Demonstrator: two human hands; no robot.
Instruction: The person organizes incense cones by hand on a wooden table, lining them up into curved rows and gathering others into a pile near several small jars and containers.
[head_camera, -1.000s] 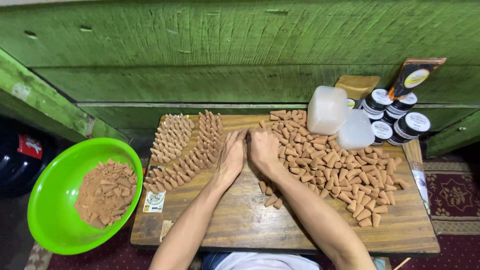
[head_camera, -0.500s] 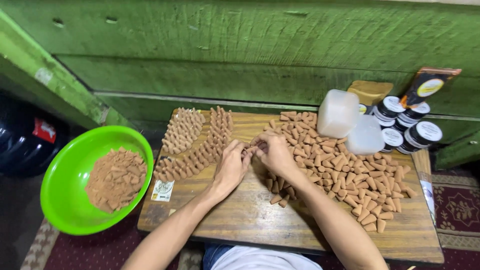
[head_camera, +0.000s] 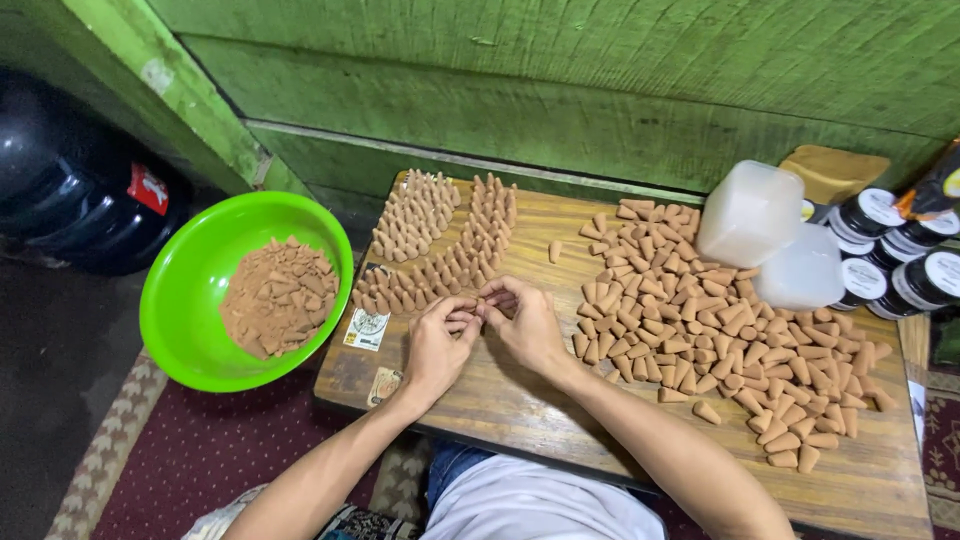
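Observation:
My left hand and my right hand meet fingertip to fingertip over a low wooden board. Together they pinch a small brown cone, mostly hidden by the fingers. Just beyond the hands, upright brown cones stand in curved rows on the board's left part. A wide pile of loose cones lies on its side to the right of my right hand.
A bright green bowl with brown crumbled pieces sits left of the board. Two cloudy plastic tubs and several black jars with white lids crowd the far right. A green wooden wall runs behind; a dark jug stands at left.
Both hands drew back from the cones towards me and their fingertips closed together. The view shifted to the left and closer.

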